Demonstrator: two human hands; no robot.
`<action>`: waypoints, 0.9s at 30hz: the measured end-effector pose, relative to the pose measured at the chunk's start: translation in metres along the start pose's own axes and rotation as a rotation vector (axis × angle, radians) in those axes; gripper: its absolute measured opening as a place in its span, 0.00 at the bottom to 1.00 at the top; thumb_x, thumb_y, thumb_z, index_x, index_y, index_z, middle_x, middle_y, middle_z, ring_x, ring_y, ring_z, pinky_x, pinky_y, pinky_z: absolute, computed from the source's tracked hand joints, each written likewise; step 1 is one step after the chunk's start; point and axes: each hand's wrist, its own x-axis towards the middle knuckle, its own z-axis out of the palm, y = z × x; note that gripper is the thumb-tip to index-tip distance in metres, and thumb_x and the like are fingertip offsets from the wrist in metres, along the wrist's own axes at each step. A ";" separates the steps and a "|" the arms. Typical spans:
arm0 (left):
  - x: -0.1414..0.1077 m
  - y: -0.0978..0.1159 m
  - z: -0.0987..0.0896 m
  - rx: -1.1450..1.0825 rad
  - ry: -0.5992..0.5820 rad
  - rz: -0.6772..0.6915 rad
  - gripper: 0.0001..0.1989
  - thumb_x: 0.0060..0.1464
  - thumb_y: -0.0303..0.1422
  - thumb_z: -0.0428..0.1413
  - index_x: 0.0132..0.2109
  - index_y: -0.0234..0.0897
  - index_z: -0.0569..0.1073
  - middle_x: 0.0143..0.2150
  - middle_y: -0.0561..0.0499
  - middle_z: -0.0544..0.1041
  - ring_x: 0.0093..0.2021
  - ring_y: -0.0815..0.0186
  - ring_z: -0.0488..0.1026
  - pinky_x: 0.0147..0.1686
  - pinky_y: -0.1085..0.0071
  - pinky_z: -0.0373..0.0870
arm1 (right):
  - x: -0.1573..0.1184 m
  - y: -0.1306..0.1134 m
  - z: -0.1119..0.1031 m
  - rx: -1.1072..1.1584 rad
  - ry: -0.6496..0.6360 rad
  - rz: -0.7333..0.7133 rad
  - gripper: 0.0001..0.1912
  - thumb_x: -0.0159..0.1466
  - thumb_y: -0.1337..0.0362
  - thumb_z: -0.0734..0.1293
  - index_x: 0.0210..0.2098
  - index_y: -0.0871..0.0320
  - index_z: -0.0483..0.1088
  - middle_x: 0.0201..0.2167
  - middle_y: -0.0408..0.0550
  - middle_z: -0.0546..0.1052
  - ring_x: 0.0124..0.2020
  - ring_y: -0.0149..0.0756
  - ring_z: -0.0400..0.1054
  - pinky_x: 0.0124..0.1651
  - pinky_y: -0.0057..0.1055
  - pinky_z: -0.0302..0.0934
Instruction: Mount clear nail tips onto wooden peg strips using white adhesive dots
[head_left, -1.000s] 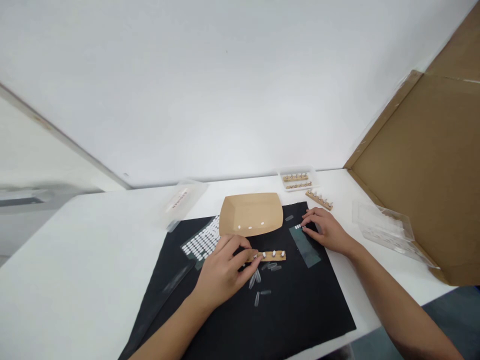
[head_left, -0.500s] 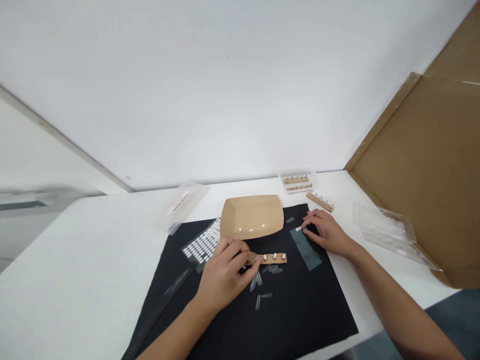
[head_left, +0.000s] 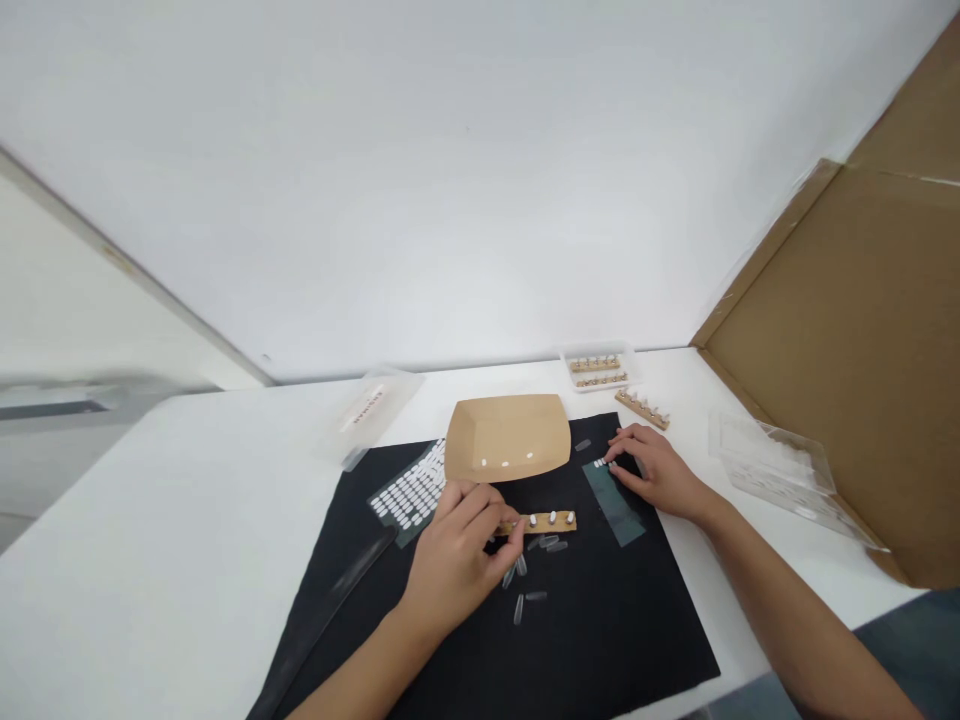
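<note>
My left hand (head_left: pixel 459 545) has its thumb and fingers pinched at the left end of a wooden strip (head_left: pixel 561 522) topped with white ovals; its fingertips hide that end. Beyond the strip is a brown paper tray (head_left: pixel 517 430) with a few white ovals in it. At the top of a dark green sheet (head_left: pixel 619 510) my right hand (head_left: pixel 656 470) has thumb and forefinger nearly together by small white pieces; what lies between them is too small to tell. Clear nail-shaped pieces (head_left: pixel 519 608) lie near the strip. A sheet of white ovals (head_left: pixel 411 487) is left of the tray.
A black mat (head_left: pixel 600 630) covers the middle of the white table (head_left: pixel 150 520). Behind it are a clear plastic bag (head_left: pixel 379 405), a small clear box (head_left: pixel 632 372) and another wooden strip (head_left: pixel 643 409). A clear case (head_left: pixel 787 470) and cardboard (head_left: pixel 847 350) stand at right.
The whole view has shifted slightly. My left thumb and fingers have changed position a little at the strip's left end; my right hand stays at the top of the green sheet.
</note>
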 end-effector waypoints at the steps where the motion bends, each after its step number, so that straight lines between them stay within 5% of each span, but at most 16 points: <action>1: 0.000 0.000 0.000 -0.003 -0.004 0.002 0.08 0.63 0.24 0.60 0.35 0.39 0.76 0.34 0.51 0.77 0.38 0.61 0.71 0.42 0.64 0.69 | 0.000 0.000 0.000 0.002 0.001 0.000 0.07 0.71 0.64 0.70 0.48 0.48 0.76 0.52 0.52 0.76 0.58 0.49 0.72 0.61 0.51 0.69; 21: -0.003 -0.003 0.002 0.011 -0.070 0.009 0.07 0.66 0.25 0.57 0.37 0.38 0.74 0.35 0.49 0.76 0.38 0.61 0.71 0.42 0.62 0.69 | 0.000 -0.004 -0.001 -0.037 0.001 -0.025 0.07 0.72 0.63 0.68 0.49 0.48 0.75 0.52 0.52 0.76 0.57 0.50 0.72 0.61 0.52 0.69; 27: -0.004 -0.005 0.002 -0.007 -0.060 0.021 0.07 0.66 0.26 0.58 0.37 0.38 0.75 0.34 0.49 0.78 0.39 0.61 0.72 0.42 0.62 0.71 | 0.000 -0.007 0.001 -0.064 0.053 0.010 0.17 0.73 0.61 0.66 0.60 0.49 0.69 0.55 0.56 0.74 0.58 0.52 0.71 0.62 0.54 0.69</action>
